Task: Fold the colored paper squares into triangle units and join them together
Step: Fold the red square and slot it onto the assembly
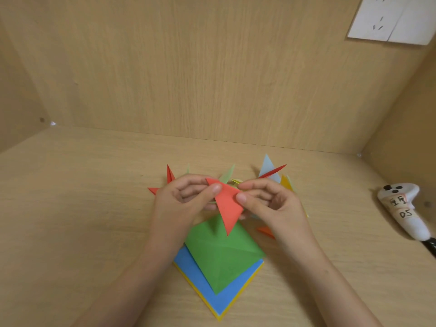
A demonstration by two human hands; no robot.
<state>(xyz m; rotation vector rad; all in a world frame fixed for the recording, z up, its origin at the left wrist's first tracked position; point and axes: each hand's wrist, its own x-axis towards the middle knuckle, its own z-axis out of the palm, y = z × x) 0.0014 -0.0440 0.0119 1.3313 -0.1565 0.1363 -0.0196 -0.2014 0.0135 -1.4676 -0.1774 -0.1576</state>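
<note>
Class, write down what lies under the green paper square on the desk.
A blue square lies directly under the green square, with a yellow sheet beneath; only its edges show. Any sheets between or below are covered.

1. Red unit [227, 208]: a long, sharp, folded triangle with its tip pointing down. It is held above the desk, with the left hand [186, 199] and right hand [266, 201] each pinching an upper edge.
2. Joined units [267, 168]: a cluster just behind the red unit, partly hidden. Its points stick out: red at the left, pale green in the middle, and light blue, red and yellow at the right.
3. Green square [221, 256]: flat, set as a diamond, creased, on top of a stack.
4. Blue square [195, 267]: under the green one.
5. Yellow square [220, 318]: at the bottom, only its edge showing.
6. Orange piece [265, 231]: folded and mostly hidden, beside the stack.
</note>
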